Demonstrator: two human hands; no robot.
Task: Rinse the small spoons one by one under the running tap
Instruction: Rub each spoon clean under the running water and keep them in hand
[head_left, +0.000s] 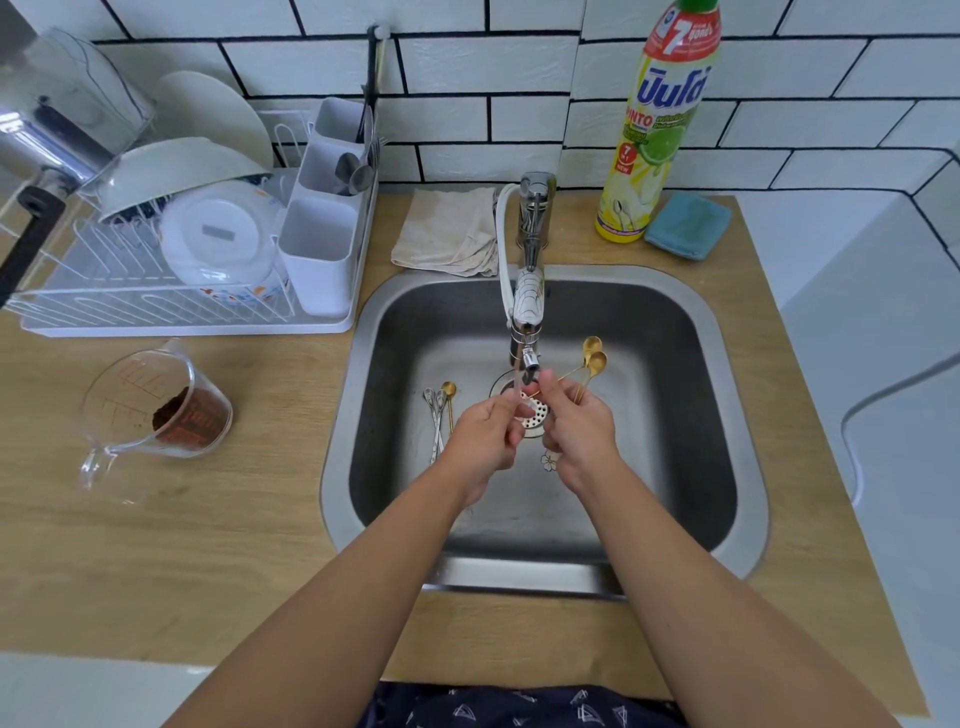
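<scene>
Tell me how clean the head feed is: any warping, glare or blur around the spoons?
Head view: wide-angle warp bends the tile lines and counter edges; soft even light, with mild sheen on the sink wall; gold spoons in the right hand read sharp; the spoon under the tap stream at the left hand is blurred by water.

Gold spoons (595, 358); blue cloth (687, 226)

Illumination bright, even and diffuse; shadows faint. Soft glare on the stainless-steel sink basin (675, 364) and on the chrome tap (535, 208). Marked wide-angle distortion: lines of the white tiled wall (519, 67) bow, and the edges of the pale wood-grain worktop (208, 545) splay outward. Centre reasonably sharp; corners soft, upper left blurred.
</scene>
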